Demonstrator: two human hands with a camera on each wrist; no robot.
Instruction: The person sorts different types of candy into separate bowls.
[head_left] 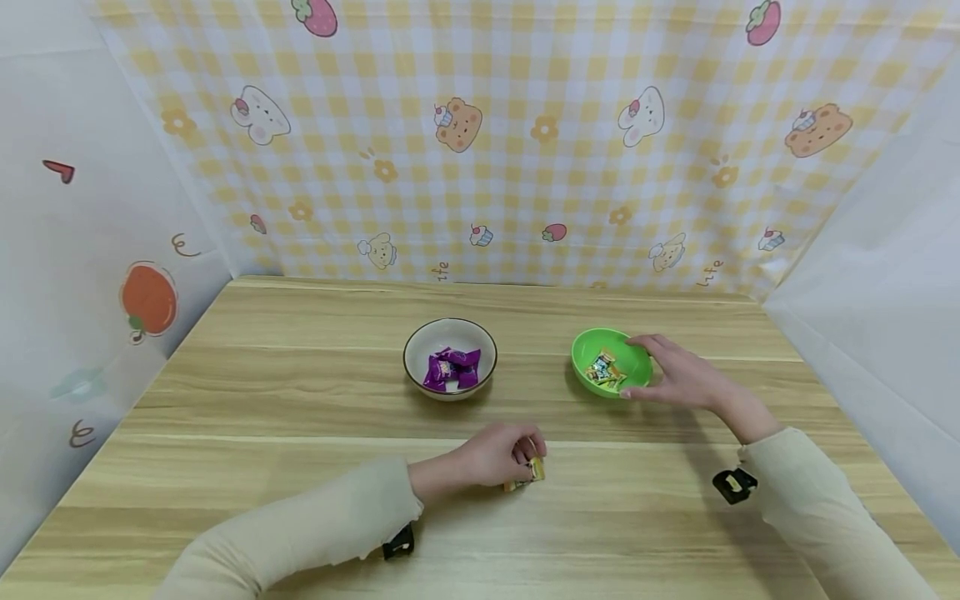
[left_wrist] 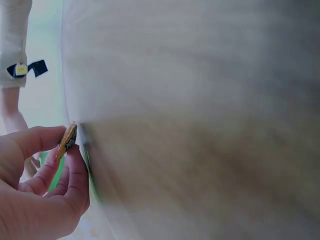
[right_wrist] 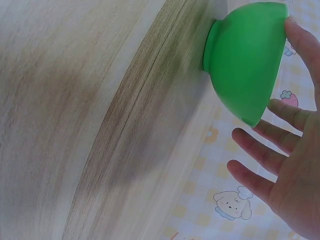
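Low over the front middle of the table, my left hand (head_left: 491,454) pinches a small yellow-wrapped candy (head_left: 536,471) between thumb and fingertips. The left wrist view shows this candy (left_wrist: 68,140) edge-on in the pinch. At the right, a green bowl (head_left: 639,364) holds several similar yellow candies (head_left: 602,367). My right hand (head_left: 686,377) spans the bowl's right side, thumb and index finger at the rim. In the right wrist view the green bowl (right_wrist: 247,57) stands upright on its foot, and the hand's other fingers (right_wrist: 257,150) spread loosely away from it.
A white bowl (head_left: 431,340) with a dark rim stands left of the green one and holds several purple-wrapped candies (head_left: 453,368). The wooden table (head_left: 300,367) ends at a checked cloth backdrop (head_left: 510,183), with white cloth (head_left: 82,250) along both sides.
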